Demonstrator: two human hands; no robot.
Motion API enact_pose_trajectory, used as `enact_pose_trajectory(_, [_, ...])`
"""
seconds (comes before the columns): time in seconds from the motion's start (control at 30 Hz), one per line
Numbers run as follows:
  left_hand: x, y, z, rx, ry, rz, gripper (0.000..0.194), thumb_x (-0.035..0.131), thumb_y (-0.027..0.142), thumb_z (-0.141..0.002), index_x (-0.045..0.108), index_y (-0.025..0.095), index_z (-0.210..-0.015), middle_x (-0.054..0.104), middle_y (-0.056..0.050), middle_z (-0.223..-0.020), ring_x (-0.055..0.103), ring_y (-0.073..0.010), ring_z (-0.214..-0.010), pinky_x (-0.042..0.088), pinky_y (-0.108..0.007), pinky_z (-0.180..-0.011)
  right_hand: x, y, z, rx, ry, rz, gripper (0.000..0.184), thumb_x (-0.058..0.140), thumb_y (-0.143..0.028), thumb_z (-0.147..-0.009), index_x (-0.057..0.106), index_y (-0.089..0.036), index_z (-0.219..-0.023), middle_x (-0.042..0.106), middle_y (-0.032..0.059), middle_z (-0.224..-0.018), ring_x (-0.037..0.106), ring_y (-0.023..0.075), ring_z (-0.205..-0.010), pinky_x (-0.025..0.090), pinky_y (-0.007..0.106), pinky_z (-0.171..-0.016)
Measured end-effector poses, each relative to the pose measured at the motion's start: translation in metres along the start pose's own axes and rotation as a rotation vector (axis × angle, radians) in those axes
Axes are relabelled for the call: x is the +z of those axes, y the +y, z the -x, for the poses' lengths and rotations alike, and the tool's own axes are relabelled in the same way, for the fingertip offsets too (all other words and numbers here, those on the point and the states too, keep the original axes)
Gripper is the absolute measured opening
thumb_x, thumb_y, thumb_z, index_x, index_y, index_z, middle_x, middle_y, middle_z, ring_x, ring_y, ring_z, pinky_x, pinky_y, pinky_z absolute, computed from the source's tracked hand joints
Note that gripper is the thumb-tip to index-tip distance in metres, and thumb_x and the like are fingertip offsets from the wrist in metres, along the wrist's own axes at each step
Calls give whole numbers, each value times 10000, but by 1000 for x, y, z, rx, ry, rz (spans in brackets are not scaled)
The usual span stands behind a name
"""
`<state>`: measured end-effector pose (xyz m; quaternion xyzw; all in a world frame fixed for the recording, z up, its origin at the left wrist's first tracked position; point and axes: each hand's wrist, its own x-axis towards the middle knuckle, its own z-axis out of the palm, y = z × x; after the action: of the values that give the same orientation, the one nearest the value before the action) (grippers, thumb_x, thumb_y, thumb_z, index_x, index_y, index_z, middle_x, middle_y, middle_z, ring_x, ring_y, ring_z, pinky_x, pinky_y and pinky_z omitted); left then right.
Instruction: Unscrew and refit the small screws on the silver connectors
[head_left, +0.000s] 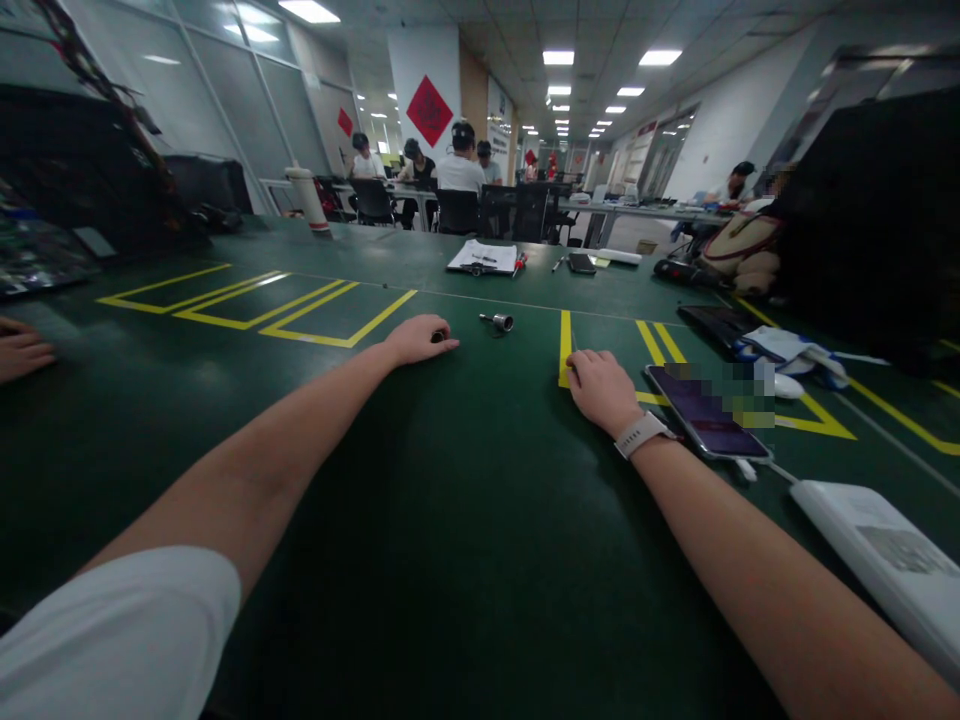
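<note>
My left hand [420, 341] rests on the green table with its fingers curled round a small dark round piece [437, 337]; only its end shows. Just right of that hand, a metal socket bit with a thin shank [501, 322] lies on its side, touched by neither hand. My right hand [602, 388], with a pale watch strap at the wrist, is lowered to the table beside a yellow tape line [565, 335]. Its fingers are bent and closed together, and what they hold, if anything, is hidden.
Right of my right hand lie a phone [705, 410] with a cable, a white power bank [881, 550] and a cloth [795, 350]. Papers [484, 257] and a dark phone [581, 263] lie farther back. Another person's hand [24, 350] is at the left edge.
</note>
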<state>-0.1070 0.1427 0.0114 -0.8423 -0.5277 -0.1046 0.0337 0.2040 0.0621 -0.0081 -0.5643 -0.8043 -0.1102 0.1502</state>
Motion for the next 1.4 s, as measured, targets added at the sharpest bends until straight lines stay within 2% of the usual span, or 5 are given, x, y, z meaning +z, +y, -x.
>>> enact_pose_trajectory(0.27, [0,42,26,-34,-23,-58,237,437,312,-797,615,159,-825,642,-85,-853,579,-224,-781,400,-300,-638,0,0,2,11,21,-17,284,385,-241,-899,587,-108,-1049,637,158,-1071,510,283,-987,419,373,-777])
enact_pose_trajectory(0.7, [-28,188,158,249,-135,174,176,416,213,-844,572,150,-790,570,-30,-769,499,-140,-667,389,-268,-595,2,-1,6,12,101,-90,248,415,-154,-848,596,-100,-1009,635,176,-1042,524,302,-974,422,400,-796])
enact_pose_trajectory(1.0, [-30,187,158,251,-143,284,353,420,474,-874,534,145,-812,541,-35,-782,496,-157,-674,365,-271,-578,-37,-24,16,74,196,-351,388,537,-118,-749,508,-121,-1136,624,155,-1085,558,288,-1009,446,429,-847])
enact_pose_trajectory(1.2, [-40,170,150,103,-185,508,454,417,584,-827,539,146,-819,535,-12,-734,486,-139,-632,339,-256,-552,-80,-63,67,179,-55,-1543,167,566,-305,-821,597,-185,-933,696,58,-962,636,169,-882,469,345,-817])
enact_pose_trajectory(1.4, [-53,149,143,14,-272,683,405,658,502,-667,542,156,-843,539,10,-747,498,-125,-644,378,-230,-542,-74,-71,101,470,-222,-1833,286,572,-410,-823,592,-192,-640,530,-57,-425,498,89,-446,456,294,-712])
